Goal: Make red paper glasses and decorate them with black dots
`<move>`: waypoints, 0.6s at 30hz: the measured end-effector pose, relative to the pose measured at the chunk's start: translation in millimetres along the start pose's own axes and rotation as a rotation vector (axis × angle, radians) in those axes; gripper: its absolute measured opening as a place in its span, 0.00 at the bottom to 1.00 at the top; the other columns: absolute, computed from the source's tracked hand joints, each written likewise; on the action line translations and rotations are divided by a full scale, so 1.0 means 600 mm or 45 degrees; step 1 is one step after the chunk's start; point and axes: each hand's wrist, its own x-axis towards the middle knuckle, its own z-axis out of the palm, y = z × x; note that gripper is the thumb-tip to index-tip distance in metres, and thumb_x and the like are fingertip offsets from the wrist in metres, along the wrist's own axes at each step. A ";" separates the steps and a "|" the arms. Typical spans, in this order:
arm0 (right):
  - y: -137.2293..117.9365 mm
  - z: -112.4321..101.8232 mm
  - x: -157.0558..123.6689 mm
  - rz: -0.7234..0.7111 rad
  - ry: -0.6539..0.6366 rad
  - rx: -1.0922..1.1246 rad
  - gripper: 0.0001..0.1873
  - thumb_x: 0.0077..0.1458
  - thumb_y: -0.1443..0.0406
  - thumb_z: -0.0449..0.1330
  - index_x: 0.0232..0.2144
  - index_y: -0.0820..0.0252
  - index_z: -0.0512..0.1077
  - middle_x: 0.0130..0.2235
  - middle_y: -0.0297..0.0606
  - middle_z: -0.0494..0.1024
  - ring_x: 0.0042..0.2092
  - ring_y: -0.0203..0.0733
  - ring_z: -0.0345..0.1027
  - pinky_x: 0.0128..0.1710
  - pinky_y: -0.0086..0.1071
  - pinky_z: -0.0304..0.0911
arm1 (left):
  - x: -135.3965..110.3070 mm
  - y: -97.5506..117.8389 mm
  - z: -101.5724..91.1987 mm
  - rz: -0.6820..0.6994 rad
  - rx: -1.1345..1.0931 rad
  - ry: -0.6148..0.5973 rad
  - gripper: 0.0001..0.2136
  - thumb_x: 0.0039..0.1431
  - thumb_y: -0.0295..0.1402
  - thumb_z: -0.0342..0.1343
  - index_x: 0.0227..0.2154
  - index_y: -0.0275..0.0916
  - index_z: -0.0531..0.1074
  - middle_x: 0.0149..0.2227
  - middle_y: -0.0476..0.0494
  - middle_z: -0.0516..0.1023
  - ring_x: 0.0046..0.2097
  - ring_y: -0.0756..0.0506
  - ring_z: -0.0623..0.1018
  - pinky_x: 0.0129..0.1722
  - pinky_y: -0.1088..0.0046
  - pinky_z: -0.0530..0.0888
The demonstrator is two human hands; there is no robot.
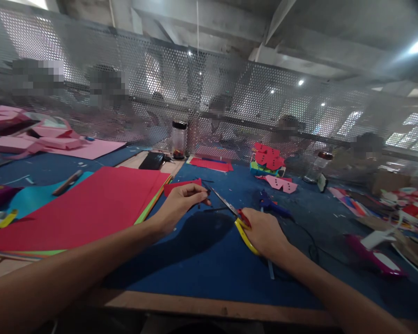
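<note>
My right hand (264,232) is closed round the handles of a pair of scissors (244,234) with yellow and red grips. Their blades point up and left, toward my left hand. Thumb and fingertips of my left hand (181,202) pinch a small dark strip (208,190), close to the scissor tips. Whether the blades touch the strip I cannot tell. A folded red paper piece (170,186) lies just behind my left hand. Thin dark strips (216,209) lie on the blue mat (195,273) beneath the hands.
Stacked red sheets (90,199) cover the left. A blue glue gun (273,204) with a cord lies right of the scissors; a purple one (376,257) is farther right. Behind stand a jar (179,139), red cut-outs (268,157) and a perforated metal screen (223,83), people beyond it.
</note>
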 end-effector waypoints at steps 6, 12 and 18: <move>0.002 0.000 0.000 0.001 0.050 0.010 0.07 0.61 0.61 0.52 0.36 0.57 0.67 0.35 0.36 0.76 0.34 0.41 0.71 0.28 0.32 0.42 | 0.002 0.000 0.000 0.002 -0.014 0.008 0.05 0.57 0.34 0.60 0.33 0.37 0.75 0.31 0.46 0.79 0.37 0.47 0.77 0.45 0.70 0.68; -0.001 0.001 -0.001 -0.024 0.025 0.013 0.08 0.61 0.60 0.52 0.38 0.57 0.67 0.39 0.37 0.76 0.34 0.41 0.71 0.28 0.32 0.43 | 0.002 -0.002 -0.001 0.013 -0.008 0.020 0.05 0.57 0.33 0.60 0.32 0.38 0.76 0.30 0.46 0.79 0.37 0.47 0.76 0.43 0.70 0.68; -0.005 0.001 0.000 -0.033 0.006 0.023 0.08 0.61 0.60 0.54 0.36 0.57 0.68 0.38 0.36 0.77 0.35 0.40 0.71 0.29 0.32 0.43 | 0.001 -0.002 0.000 0.036 0.013 0.005 0.04 0.57 0.33 0.59 0.32 0.38 0.76 0.30 0.47 0.79 0.36 0.48 0.77 0.43 0.70 0.69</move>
